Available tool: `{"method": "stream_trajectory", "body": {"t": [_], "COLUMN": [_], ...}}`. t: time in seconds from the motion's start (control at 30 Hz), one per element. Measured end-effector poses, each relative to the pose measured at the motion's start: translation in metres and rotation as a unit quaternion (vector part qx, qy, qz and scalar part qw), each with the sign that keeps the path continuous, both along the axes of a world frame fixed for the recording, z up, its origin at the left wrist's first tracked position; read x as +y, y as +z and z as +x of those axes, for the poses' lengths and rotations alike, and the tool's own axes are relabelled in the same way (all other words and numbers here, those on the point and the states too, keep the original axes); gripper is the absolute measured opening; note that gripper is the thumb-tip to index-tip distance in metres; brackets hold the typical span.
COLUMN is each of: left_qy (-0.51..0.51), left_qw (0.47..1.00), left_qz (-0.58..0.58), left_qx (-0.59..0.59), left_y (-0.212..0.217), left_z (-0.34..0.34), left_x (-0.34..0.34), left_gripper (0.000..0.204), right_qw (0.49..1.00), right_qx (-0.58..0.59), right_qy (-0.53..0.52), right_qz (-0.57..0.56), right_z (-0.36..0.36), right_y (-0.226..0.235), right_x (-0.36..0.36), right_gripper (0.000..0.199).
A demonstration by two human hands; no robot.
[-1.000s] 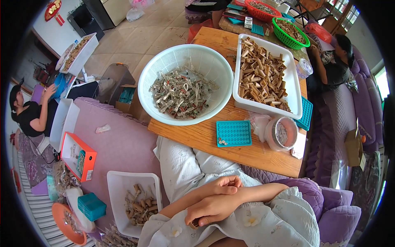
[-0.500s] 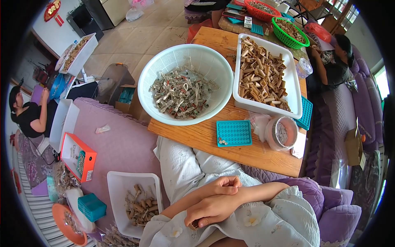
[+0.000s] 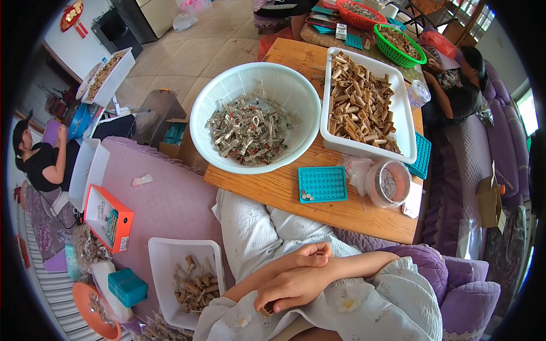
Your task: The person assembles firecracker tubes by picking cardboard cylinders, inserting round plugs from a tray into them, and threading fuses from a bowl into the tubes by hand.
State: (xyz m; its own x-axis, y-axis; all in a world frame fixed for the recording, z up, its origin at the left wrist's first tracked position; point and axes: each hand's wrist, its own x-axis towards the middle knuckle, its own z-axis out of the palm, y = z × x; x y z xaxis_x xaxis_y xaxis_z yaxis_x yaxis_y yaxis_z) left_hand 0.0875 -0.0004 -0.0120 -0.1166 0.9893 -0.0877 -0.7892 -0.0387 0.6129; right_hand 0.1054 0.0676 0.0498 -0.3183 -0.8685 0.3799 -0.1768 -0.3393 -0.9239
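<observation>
My forearms cross over my lap. My left hand lies against my right wrist, its fingers curled together and nothing visible in them. Lower down, my right hand droops with bent fingers over a small brown thing, mostly hidden under the fingertips. Closest on the table is a teal ridged tray with a few small round pieces in one corner. Behind it stand a pale basin with a tangle of clear, silvery and reddish pieces, and a white tray heaped with brown curved pieces.
A round tub stands at the wooden table's right side. Beside my left leg is a white bin of brown pieces; left of it sit a teal basket and an orange box. People sit at far left and right.
</observation>
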Motion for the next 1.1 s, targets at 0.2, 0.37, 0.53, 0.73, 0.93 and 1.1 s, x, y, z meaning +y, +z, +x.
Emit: {"method": "stream_trajectory", "body": {"t": [0.2, 0.37, 0.53, 0.73, 0.93, 1.1], "left_qy": [0.021, -0.015, -0.007, -0.012, -0.006, 0.009], "left_qw": [0.998, 0.999, 0.995, 0.994, 0.996, 0.999], "left_qz": [-0.040, -0.036, -0.065, -0.067, -0.049, -0.033], "left_qx": [-0.047, 0.021, 0.076, 0.080, 0.073, 0.041], "left_y": [0.012, 0.013, 0.012, 0.006, 0.006, 0.006], "left_z": [-0.002, -0.010, -0.017, -0.017, -0.015, -0.010], "left_x": [-0.004, -0.006, -0.008, -0.006, -0.005, -0.004], "left_gripper": [0.046, 0.048, 0.037, 0.034, 0.036, 0.042], "right_qw": [1.000, 1.000, 1.000, 1.000, 1.000, 1.000], "right_qx": [0.008, 0.023, 0.001, -0.005, -0.005, -0.017], "right_qy": [-0.007, 0.003, -0.005, -0.009, -0.005, 0.007], "right_qz": [-0.018, -0.011, -0.013, -0.011, -0.010, -0.005], "right_z": [-0.005, -0.002, -0.005, -0.005, -0.006, -0.005], "right_y": [-0.005, -0.008, -0.007, -0.008, -0.009, -0.011], "right_x": [0.001, -0.002, 0.003, 0.003, 0.003, 0.002], "right_gripper": [0.025, 0.023, 0.023, 0.023, 0.024, 0.023]}}
